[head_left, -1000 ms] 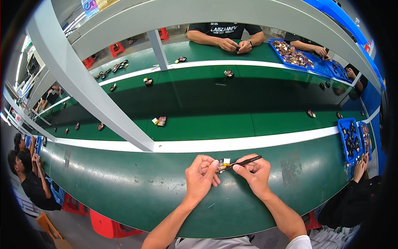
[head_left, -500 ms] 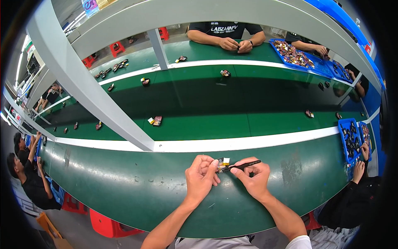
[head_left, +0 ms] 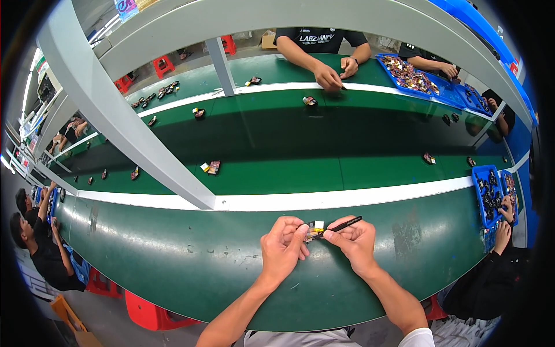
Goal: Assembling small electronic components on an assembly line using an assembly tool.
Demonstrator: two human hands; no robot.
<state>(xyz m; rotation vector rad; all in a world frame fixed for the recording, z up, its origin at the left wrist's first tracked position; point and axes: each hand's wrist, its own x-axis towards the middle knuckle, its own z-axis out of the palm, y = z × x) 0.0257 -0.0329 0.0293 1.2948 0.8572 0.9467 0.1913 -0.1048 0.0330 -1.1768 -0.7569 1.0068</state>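
Above the green worktable, my left hand point(head_left: 281, 246) is closed, pinching a small electronic assembly point(head_left: 311, 226) between thumb and fingers. White and yellow bits show on its far side; its lower part is hidden by my fingers. My right hand point(head_left: 355, 246) is closed round slim black tweezers point(head_left: 348, 222), held like a pen. Their tip points left and down onto the assembly, close to my left fingertips. Whether the tips grip anything is too small to tell.
Beyond a white rail point(head_left: 324, 195) runs a green conveyor belt point(head_left: 277, 176) with scattered small assemblies point(head_left: 214, 167). A grey post point(head_left: 133, 115) slants across the left. Blue trays point(head_left: 487, 196) of parts stand at right. Across the belt, a co-worker's hand point(head_left: 328, 78) reaches toward it.
The assemblies on the belt have shifted slightly left. The co-worker opposite has moved a hand forward to the belt's edge. My tweezers have tilted more steeply; my hands stay nearly in place.
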